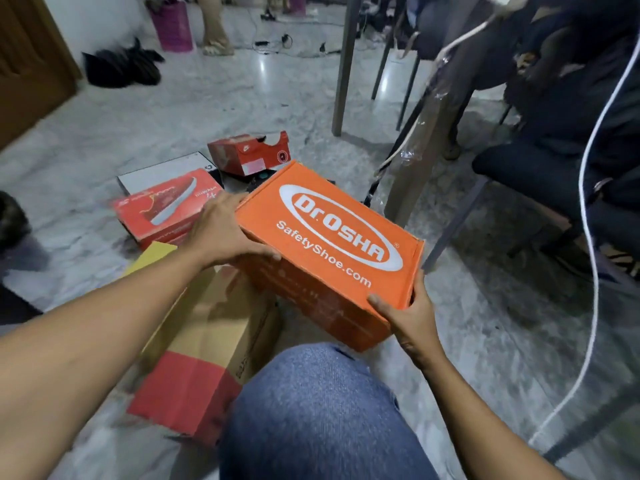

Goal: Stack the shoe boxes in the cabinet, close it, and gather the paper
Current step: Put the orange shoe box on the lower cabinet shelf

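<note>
Care helps here: the orange Dr.OSHA shoe box is held up in the middle of the frame, with the left hand fingers curled on its far corner and the right hand fingers curled on its near corner, so carry it flat with both.

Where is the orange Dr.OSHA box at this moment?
Head view, centre: the orange Dr.OSHA box is held between the left hand and the right hand, beyond the knee, with the brown cardboard box to its left.
</note>
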The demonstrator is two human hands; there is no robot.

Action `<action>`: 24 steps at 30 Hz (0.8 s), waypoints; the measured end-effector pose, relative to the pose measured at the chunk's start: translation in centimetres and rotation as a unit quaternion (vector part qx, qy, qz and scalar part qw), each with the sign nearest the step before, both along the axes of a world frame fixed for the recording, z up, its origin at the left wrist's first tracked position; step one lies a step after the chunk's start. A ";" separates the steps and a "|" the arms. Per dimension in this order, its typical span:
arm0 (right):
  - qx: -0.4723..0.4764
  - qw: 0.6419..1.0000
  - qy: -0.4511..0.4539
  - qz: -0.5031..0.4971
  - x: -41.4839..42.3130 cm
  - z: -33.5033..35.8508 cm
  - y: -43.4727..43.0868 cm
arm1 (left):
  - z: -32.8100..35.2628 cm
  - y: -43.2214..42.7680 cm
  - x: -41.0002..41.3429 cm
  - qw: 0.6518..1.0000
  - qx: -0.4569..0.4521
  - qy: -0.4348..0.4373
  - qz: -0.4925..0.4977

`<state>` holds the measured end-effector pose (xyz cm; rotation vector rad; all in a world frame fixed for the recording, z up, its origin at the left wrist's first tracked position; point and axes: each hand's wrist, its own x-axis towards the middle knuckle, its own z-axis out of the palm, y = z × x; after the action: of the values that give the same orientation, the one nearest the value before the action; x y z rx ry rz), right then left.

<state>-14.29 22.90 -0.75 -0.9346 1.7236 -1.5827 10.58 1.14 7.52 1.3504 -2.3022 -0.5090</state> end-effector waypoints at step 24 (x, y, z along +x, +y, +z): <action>-0.093 0.940 0.115 0.306 17.8 16.5 -9.8 | 9.3 10.8 27.4 0.910 -0.064 0.262 0.315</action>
<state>3.49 13.09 15.75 -1.6189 1.2458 -1.2567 38.00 11.95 16.82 1.5537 -1.3500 -0.4234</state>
